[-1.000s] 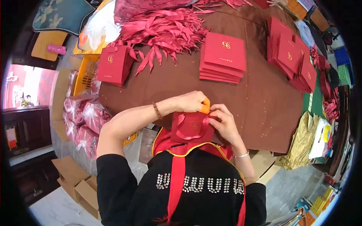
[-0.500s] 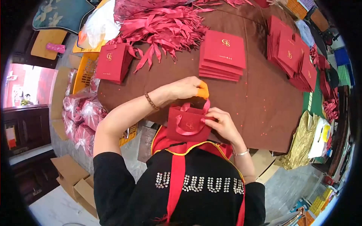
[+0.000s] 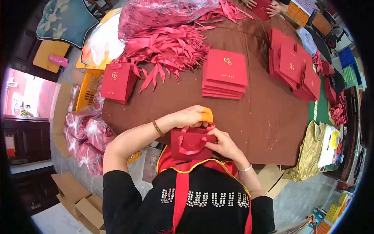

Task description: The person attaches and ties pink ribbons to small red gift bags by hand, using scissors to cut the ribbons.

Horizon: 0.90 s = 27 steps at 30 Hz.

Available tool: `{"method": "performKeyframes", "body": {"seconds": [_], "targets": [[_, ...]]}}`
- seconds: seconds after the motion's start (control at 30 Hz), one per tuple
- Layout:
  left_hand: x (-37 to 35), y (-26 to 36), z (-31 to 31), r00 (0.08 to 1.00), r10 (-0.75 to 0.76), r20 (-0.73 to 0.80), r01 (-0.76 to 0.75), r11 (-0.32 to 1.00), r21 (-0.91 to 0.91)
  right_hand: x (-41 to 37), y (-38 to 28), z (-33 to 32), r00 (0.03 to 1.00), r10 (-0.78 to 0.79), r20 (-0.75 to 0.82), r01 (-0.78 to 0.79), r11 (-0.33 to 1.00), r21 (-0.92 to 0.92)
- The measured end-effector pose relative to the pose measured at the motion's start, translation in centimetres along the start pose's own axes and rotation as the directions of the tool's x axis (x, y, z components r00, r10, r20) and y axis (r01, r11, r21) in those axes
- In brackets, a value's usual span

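A small red paper gift bag (image 3: 189, 151) with a gold print stands upright at the table's near edge, close to my chest. One ribbon handle (image 3: 186, 150) loops down over its near face. My left hand (image 3: 191, 117), with orange covers on its fingers, is at the bag's top far edge, its fingers closed on the far ribbon handle (image 3: 210, 126). The bag's right side is pinched by my right hand (image 3: 226, 145), thumb on the near face, the other fingers partly hidden behind.
Red bags are stacked at the left (image 3: 117, 84), middle (image 3: 226, 70) and right (image 3: 290, 62) of the brown-covered table (image 3: 257, 117). Beyond lies a ribbon heap (image 3: 167, 50). Another person's hands (image 3: 274, 7) hold a red piece at the far edge. A yellow crate (image 3: 89, 87) stands left.
My left hand has lowered from above the bag to its top edge, bringing the ribbon down. My right hand still grips the bag's side. The view has tilted, showing another person's hands.
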<state>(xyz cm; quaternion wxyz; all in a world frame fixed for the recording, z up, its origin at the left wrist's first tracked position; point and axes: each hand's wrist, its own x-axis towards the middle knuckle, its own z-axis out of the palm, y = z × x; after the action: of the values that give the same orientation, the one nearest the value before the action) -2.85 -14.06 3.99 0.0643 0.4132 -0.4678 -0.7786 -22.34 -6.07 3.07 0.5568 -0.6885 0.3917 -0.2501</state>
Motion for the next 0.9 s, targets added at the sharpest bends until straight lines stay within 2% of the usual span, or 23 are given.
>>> {"method": "performKeyframes", "body": {"seconds": [0.03, 0.1, 0.13, 0.17, 0.23, 0.33, 0.37, 0.47, 0.53, 0.57, 0.63, 0.67, 0.7, 0.73, 0.77, 0.8, 0.83, 0.9], "targets": [[0.0, 0.1, 0.3, 1.0, -0.003, 0.006, 0.003, 1.0, -0.007, -0.3, 0.0, 0.2, 0.998, 0.057, 0.003, -0.057, 0.998, 0.011], [0.1, 0.2, 0.5, 0.968, 0.25, -0.038, -0.231, 0.935, 0.27, -0.7, 0.2, 0.5, 0.998, 0.055, 0.0, -0.055, 0.998, 0.032], [0.3, 0.5, 0.7, 0.947, 0.3, -0.113, -0.254, 0.916, 0.31, -0.5, 0.3, 0.5, 0.999, 0.036, -0.007, -0.036, 0.998, 0.045], [0.1, 0.9, 0.3, 0.932, 0.343, -0.114, -0.268, 0.868, 0.418, -0.4, 0.4, 0.5, 1.0, 0.017, -0.015, -0.016, 0.998, 0.058], [-0.5, 2.3, 0.0, 0.91, 0.38, -0.169, -0.227, 0.794, 0.564, -0.4, 0.3, 0.3, 0.998, 0.063, 0.02, -0.064, 0.997, 0.048], [-2.5, 6.0, -1.4, 0.817, 0.542, -0.198, -0.346, 0.735, 0.583, -0.3, 0.3, 0.2, 0.999, -0.051, 0.019, 0.052, 0.997, -0.055], [-3.4, 7.0, -1.2, 0.83, 0.515, -0.214, -0.295, 0.731, 0.615, -0.2, -0.1, 0.0, 0.998, -0.054, 0.022, 0.056, 0.997, -0.056], [-2.9, 6.0, -2.0, 0.821, 0.534, -0.204, -0.305, 0.71, 0.635, 0.1, -0.4, -0.3, 0.999, 0.004, 0.053, -0.002, 1.0, -0.031], [-2.4, 5.0, -2.7, 0.862, 0.468, -0.197, -0.328, 0.809, 0.488, 0.2, 0.0, -0.2, 0.999, -0.006, 0.038, 0.006, 1.0, -0.002], [-2.2, 4.6, -3.0, 0.861, 0.47, -0.194, -0.331, 0.809, 0.486, 0.0, 0.2, -0.3, 0.999, -0.003, 0.037, 0.004, 1.0, -0.005], [-2.3, 4.2, -3.4, 0.594, 0.759, -0.266, -0.666, 0.65, 0.367, -0.5, 0.9, -0.7, 0.994, -0.089, -0.071, 0.093, 0.994, 0.051], [-3.1, 4.2, -4.1, 0.625, 0.679, -0.385, -0.622, 0.732, 0.28, -0.8, 1.7, -0.7, 0.989, -0.065, -0.132, 0.094, 0.971, 0.22], [-4.1, 4.6, -4.8, 0.651, 0.583, -0.486, -0.577, 0.796, 0.183, -0.8, 1.9, -1.3, 0.973, -0.123, -0.193, 0.164, 0.963, 0.215], [-4.1, 3.6, -5.3, 0.713, 0.452, -0.536, -0.548, 0.836, -0.024, -0.7, 2.0, -1.5, 0.97, -0.045, -0.24, 0.151, 0.882, 0.446], [-3.7, 2.2, -5.1, 0.774, 0.313, -0.551, -0.502, 0.833, -0.232, -0.6, 1.9, -1.8, 0.963, 0.038, -0.267, 0.15, 0.748, 0.646], [-3.6, 1.4, -3.9, 0.847, 0.287, -0.448, -0.447, 0.84, -0.308, -0.2, 1.6, -2.1, 0.961, 0.035, -0.275, 0.189, 0.643, 0.742], [-3.7, 0.6, -2.2, 0.905, 0.26, -0.335, -0.381, 0.846, -0.373, 0.3, 1.5, -1.9, 0.957, 0.03, -0.29, 0.202, 0.649, 0.734], [-3.6, -0.8, 2.8, 0.9, 0.361, -0.244, -0.416, 0.877, -0.238, 1.9, 1.7, -1.4, 0.91, -0.097, -0.402, 0.399, 0.466, 0.79]]}}
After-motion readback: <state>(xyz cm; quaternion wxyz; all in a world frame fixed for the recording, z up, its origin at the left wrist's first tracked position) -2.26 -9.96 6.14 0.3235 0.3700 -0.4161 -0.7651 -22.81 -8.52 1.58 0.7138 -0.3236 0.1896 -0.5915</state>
